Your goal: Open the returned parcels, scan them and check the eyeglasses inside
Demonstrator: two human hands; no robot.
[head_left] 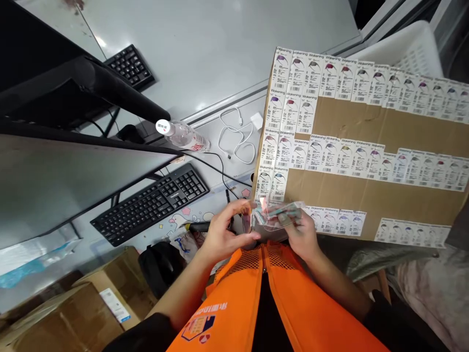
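orange mesh vest (pixel 293 303) split down the front over black, blue-white-red logo (pixel 200 326) on left panel, dark sleeves (pixel 146 335), left hand (pixel 223 235) and right hand (pixel 303 235) bare

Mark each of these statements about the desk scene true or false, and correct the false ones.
1. The left hand and the right hand both hold a clear packet. True.
2. The nearer keyboard is white. False: it is black.
3. Rows of printed labels are stuck on the cardboard sheet. True.
4. The white cable lies on top of the cardboard sheet. False: it lies on the desk, beside the sheet's edge.
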